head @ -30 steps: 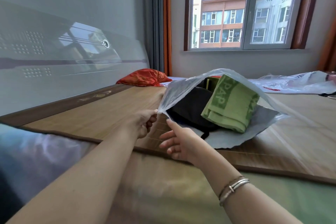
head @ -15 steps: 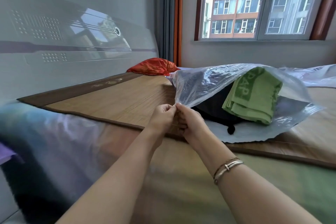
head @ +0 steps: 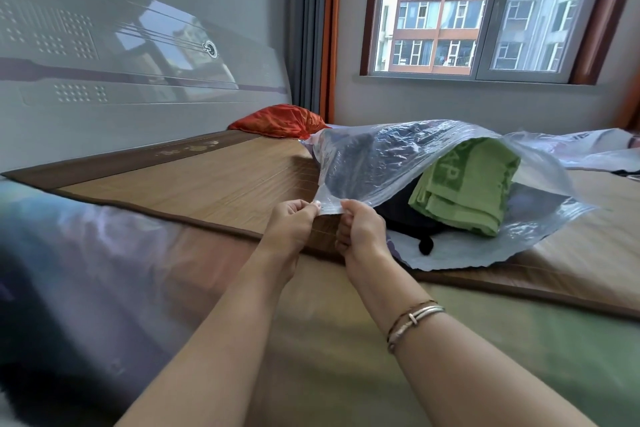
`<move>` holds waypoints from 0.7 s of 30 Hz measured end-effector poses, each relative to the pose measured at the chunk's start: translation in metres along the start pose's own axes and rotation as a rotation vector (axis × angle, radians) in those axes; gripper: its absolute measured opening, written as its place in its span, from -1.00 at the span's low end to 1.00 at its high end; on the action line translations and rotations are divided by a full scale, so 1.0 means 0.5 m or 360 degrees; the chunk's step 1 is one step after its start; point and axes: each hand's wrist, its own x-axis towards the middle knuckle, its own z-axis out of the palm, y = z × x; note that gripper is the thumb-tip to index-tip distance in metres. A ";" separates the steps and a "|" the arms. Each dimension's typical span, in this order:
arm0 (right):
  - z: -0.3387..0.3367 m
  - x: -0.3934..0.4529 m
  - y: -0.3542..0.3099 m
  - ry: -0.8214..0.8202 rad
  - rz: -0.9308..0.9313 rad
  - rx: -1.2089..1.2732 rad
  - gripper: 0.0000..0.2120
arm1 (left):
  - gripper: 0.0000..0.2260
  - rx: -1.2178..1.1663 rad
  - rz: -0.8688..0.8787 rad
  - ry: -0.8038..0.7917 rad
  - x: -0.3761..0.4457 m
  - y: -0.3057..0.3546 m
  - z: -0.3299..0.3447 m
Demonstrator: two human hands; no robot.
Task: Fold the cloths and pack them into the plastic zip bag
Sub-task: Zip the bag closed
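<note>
— At the near left corner of the plastic zip bag [head: 398,163], we now have both hands together: a second ago only our left hand [head: 294,222] held that corner up while the right hovered open beside it, and the mouth gaped wide.

— And now?

— Now our left hand pinches the bag's edge between thumb and fingers, and our right hand [head: 360,229] pinches it right alongside, fingers curled on the plastic. The upper sheet has come down over the load, so the opening is much shallower.

— Where are the cloths?

— Inside the bag, which lies on the bamboo mat [head: 207,180]. The folded green towel [head: 464,191] sits on top of a dark garment [head: 408,215], both under the clear sheet. A small dark end of the garment pokes towards the open edge.

— So packing is done?

— We judge it so; what remains is sealing. We look ready to start the zip from this corner, though we cannot see whether the two strips are mated yet. That stray dark end may need tucking in first.
</note>
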 end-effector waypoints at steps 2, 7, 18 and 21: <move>-0.013 -0.001 -0.002 0.0010 -0.0042 -0.0072 -0.60 | -0.78 -0.0002 -0.0068 0.0045 -0.005 -0.004 0.007; -0.005 0.000 -0.001 -0.0035 -0.0002 -0.0096 -0.61 | -0.61 -0.0065 -0.0255 -0.0062 -0.028 0.007 0.044; -0.040 0.024 -0.019 0.0252 0.0088 0.0183 -0.67 | -0.64 -0.0174 -0.0224 -0.0026 -0.014 0.021 0.022; -0.083 0.030 -0.041 0.0365 0.0019 0.0136 -0.65 | -0.64 -0.0196 -0.0237 -0.0037 -0.015 0.026 0.001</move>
